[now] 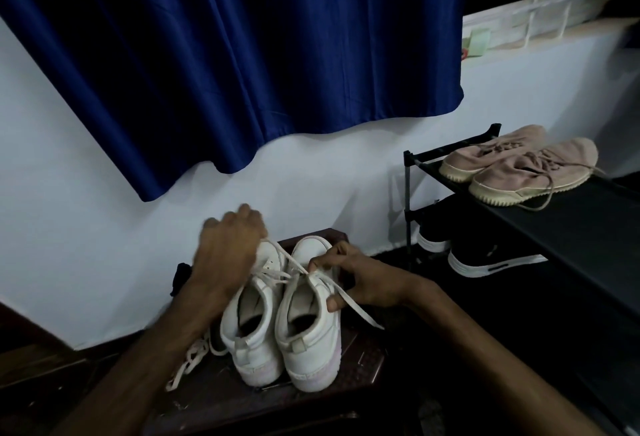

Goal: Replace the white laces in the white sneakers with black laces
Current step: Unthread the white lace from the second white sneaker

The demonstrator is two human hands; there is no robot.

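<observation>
Two sneakers [256, 349] are sitting heels-toward-me on the tabletop [367, 359]. The right grip [360, 283] is pinching the lace [360, 311] at the right one's top eyelets; the left grip [228, 248] is showing blurred over the toes — can't tell its hold. Yanking hard could be tipping that sneaker over.

Two white sneakers [256, 349] stand side by side on a dark stool [363, 359], heels toward the camera. Above their toes, the blurry left hand [228, 245] holds a white lace [280, 253]. The right hand [360, 279] pinches it on the right sneaker. A loose lace [188, 363] lies left of the sneakers. A black shoe rack [554, 227] with pink shoes [519, 165] stands to their right.
</observation>
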